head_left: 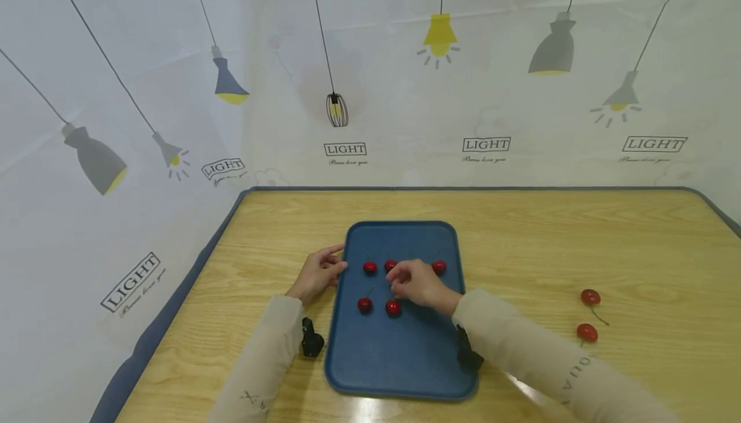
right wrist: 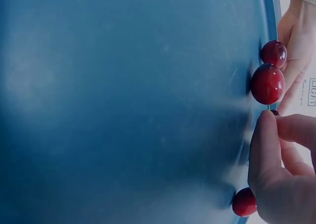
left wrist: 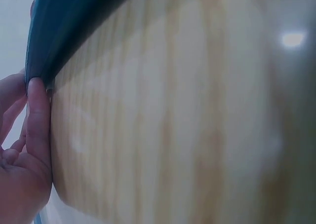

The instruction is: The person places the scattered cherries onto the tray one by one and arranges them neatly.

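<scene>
Several red cherries with stems lie in two rows on the blue tray (head_left: 405,365). My right hand (head_left: 420,283) reaches over the tray and pinches the stem of the front-row cherry (head_left: 393,308). In the right wrist view, thumb and forefinger meet at the green stem of that cherry (right wrist: 268,83). Beside it sits another front-row cherry (head_left: 365,305). Behind are a cherry (head_left: 370,267), one partly hidden by my fingers (head_left: 390,265), and a cherry (head_left: 439,267) at the right. My left hand (head_left: 315,275) touches the tray's left rim with extended fingers, thumb (left wrist: 38,120) against the edge.
Two more cherries, one farther back (head_left: 590,297) and one nearer (head_left: 587,333), lie on the wooden table (head_left: 521,236) right of the tray. A printed white curtain (head_left: 393,89) hangs behind and left of the table. Black wrist cameras sit below both sleeves.
</scene>
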The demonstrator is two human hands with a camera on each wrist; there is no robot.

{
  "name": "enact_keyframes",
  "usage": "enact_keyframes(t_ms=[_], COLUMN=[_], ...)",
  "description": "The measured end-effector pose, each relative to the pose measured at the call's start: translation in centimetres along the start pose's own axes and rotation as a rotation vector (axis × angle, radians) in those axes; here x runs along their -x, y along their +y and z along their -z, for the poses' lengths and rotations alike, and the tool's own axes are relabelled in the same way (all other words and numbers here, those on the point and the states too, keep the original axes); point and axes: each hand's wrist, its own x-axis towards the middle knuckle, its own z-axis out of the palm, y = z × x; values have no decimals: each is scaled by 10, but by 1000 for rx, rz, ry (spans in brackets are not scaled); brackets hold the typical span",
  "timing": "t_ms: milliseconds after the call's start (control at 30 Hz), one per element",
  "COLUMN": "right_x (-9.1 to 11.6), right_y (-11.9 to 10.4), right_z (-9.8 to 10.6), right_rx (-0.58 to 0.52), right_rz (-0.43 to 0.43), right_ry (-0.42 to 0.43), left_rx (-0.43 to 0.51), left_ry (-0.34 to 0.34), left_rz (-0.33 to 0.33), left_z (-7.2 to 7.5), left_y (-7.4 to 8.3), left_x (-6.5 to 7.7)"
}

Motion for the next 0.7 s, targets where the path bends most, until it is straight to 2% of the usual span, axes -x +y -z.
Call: enact_keyframes(t_ms=[433, 700], right_x=[-2, -3], right_y=[-1, -2], right_z=[-3, -5], right_rx=[80, 168], right_rz=[-28, 22], right_ry=[47, 59], left_rx=[-19, 10], left_ry=[11, -16], left_rz=[-2, -11], left_z=[-1, 2], left_y=[-1, 4], left_x=[0, 3])
